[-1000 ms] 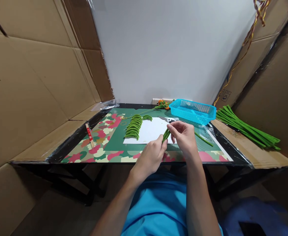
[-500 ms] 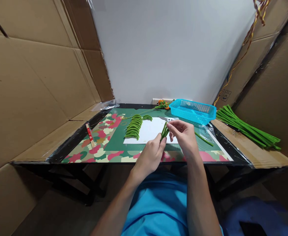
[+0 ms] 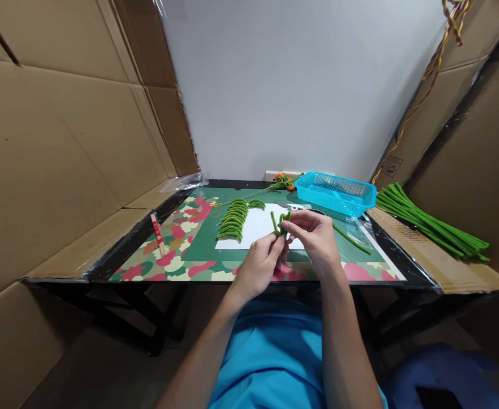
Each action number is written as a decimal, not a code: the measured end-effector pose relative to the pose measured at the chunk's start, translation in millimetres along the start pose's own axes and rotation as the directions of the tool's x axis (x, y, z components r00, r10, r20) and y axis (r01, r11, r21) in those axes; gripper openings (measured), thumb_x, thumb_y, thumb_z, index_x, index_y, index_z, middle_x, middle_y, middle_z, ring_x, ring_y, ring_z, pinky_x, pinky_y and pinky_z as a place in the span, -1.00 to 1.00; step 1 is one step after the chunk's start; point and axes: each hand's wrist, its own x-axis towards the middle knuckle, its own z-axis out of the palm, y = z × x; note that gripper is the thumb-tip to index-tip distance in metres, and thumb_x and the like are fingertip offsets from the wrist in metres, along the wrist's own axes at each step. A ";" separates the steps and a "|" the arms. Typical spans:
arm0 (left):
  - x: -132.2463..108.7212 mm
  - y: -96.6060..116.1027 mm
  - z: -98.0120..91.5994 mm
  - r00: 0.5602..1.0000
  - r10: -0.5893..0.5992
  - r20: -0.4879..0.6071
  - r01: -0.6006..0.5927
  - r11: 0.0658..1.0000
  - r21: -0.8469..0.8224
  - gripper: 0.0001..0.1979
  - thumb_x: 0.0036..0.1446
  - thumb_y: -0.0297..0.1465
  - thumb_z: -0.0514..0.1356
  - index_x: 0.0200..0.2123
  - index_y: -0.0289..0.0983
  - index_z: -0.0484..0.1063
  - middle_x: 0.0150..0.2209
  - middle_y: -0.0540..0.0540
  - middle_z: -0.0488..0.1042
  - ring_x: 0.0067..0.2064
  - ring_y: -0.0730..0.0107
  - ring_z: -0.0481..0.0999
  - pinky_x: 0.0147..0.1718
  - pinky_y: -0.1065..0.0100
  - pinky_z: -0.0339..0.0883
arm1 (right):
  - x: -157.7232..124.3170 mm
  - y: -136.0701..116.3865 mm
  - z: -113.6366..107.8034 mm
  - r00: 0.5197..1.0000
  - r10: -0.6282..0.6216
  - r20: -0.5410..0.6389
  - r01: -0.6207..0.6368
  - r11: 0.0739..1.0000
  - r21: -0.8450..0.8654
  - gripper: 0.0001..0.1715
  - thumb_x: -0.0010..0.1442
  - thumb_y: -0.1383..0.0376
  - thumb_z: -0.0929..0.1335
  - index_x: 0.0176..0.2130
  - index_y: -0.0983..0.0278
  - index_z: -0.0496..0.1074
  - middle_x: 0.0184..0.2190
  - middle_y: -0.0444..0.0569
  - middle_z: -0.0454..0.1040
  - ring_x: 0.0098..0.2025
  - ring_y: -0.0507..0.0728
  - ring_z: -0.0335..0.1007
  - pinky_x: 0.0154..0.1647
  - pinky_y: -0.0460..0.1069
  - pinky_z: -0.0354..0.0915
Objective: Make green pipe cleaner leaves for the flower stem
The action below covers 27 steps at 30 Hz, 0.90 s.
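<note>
My left hand and my right hand meet above the near part of the table, both pinched on a short folded green pipe cleaner. Its two ends stick up between my fingertips and are bent apart. Behind them lies a white sheet. On its left edge rests a row of several curved green pipe cleaner pieces. One loose green pipe cleaner lies on the table to the right of my right hand.
A blue plastic basket stands at the back right. A bundle of long green pipe cleaners lies on cardboard at the right. Scissors peek out behind my hands. Chopsticks in a red wrapper lie at left. Cardboard walls enclose both sides.
The folded green piece, held straight before, now has its ends bent apart. Both hands shifted slightly left and closer together.
</note>
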 end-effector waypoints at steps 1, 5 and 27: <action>0.1 0.4 -0.3 1.000 0.000 0.009 0.000 1.000 -0.001 -0.54 0.47 -0.06 0.04 -0.34 -0.27 0.42 -0.44 0.00 0.47 -0.45 0.42 0.47 -0.40 0.39 0.30 | 0.1 0.7 0.2 1.000 -0.007 -0.005 0.007 1.000 -0.015 -0.63 -0.01 0.10 0.64 -0.29 0.29 0.65 -0.32 0.03 0.67 -0.33 0.16 0.60 -0.45 -0.05 0.46; -0.6 1.0 -1.1 0.998 -0.034 0.047 0.036 0.999 -0.036 -0.55 0.43 -0.06 0.11 -0.31 -0.30 0.48 -0.45 -0.05 0.54 -0.48 0.42 0.50 -0.45 0.42 0.33 | 0.8 1.5 -0.2 0.999 -0.038 0.017 0.039 0.997 -0.062 -0.65 -0.02 0.14 0.64 -0.28 0.28 0.67 -0.35 0.01 0.66 -0.35 0.14 0.58 -0.43 -0.06 0.43; 2.0 0.7 -4.3 0.998 -0.069 -0.008 0.067 0.983 -0.171 -0.50 0.34 -0.01 0.22 -0.41 -0.34 0.51 -0.52 -0.05 0.51 -0.58 0.45 0.47 -0.54 0.44 0.31 | 1.7 0.7 -0.5 0.997 0.056 -0.058 -0.050 0.994 0.093 -0.57 -0.11 0.12 0.67 -0.24 0.27 0.70 -0.27 0.04 0.72 -0.26 0.21 0.66 -0.34 0.04 0.60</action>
